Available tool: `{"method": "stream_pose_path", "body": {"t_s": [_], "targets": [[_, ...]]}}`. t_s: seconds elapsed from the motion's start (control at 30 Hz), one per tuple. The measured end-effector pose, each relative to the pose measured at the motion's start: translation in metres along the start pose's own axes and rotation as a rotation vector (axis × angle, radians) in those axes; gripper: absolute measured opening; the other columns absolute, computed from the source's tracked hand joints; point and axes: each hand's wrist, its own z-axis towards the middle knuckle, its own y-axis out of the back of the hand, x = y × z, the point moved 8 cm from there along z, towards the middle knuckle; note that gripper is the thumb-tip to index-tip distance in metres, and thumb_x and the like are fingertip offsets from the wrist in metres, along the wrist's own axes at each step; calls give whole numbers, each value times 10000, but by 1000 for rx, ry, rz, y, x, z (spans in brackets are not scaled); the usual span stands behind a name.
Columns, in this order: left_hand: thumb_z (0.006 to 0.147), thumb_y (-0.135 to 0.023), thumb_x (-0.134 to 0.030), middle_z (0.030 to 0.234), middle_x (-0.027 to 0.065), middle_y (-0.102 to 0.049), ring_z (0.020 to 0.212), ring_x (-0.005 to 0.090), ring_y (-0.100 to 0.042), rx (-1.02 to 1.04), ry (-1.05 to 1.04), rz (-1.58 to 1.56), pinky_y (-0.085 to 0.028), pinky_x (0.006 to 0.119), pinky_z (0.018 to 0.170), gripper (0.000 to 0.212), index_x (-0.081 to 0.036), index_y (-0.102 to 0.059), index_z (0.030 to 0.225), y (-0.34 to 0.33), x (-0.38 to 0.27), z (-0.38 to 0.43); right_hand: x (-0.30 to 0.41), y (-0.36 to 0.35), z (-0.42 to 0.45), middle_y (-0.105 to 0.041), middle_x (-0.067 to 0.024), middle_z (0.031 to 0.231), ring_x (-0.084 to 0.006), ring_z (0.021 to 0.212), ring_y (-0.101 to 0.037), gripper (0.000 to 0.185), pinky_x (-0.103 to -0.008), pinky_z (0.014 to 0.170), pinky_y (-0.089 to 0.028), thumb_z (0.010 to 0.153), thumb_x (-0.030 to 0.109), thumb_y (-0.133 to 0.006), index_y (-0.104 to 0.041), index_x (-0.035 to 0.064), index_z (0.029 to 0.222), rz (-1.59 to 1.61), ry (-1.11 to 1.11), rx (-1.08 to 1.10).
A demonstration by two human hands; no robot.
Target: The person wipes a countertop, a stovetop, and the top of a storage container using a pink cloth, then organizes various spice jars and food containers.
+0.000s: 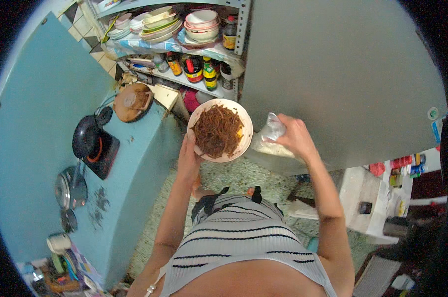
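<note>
My left hand (189, 157) grips the lower left rim of a pale bowl (248, 122) at the centre of the view. Brown shredded food (218, 130) fills most of the bowl, with a bit of something yellow at its right side. To the right of the bowl, my right hand (297, 137) is closed on the gathered top of a clear plastic bag (274, 128). Pale, fine-looking contents lie in the bag's lower part, which hangs close beside the bowl. Both things are held in the air above the speckled floor.
A shelf rack (242, 33) ahead holds stacked bowls (201, 28) and sauce bottles (209, 74). On the blue counter (135, 148) at the left stand a round brown lid (133, 102), a black pot (86, 136) and a metal pan (70, 189). A large grey panel (339, 81) rises at the right.
</note>
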Motion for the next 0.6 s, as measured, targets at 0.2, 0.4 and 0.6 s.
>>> {"method": "stream_pose_path", "body": {"t_s": [0.2, 0.4, 0.6], "targets": [[961, -422, -342, 1277, 131, -460, 1098, 230, -554, 132, 4, 42, -541, 373, 820, 571, -10, -244, 1390, 42, -66, 70, 77, -49, 109, -629, -87, 851, -233, 923, -570, 114, -397, 846, -445, 792, 115, -562, -636, 71, 866, -706, 346, -83], [980, -394, -318, 1275, 110, -484, 1114, 230, -553, 208, 121, 49, -528, 407, 854, 461, -39, -316, 1338, 58, -95, 118, 37, -71, 166, -640, -70, 857, -217, 948, -562, 185, -381, 969, -303, 832, 178, -501, -653, 82, 878, -1192, 73, 69], [982, -398, -323, 1278, 101, -495, 1102, 244, -564, 249, 181, 12, -528, 445, 851, 438, -68, -346, 1335, 48, -97, 131, 19, -83, 179, -625, -96, 874, -228, 962, -531, 181, -376, 964, -312, 796, 162, -526, -659, 45, 833, -1135, -150, 107]]}}
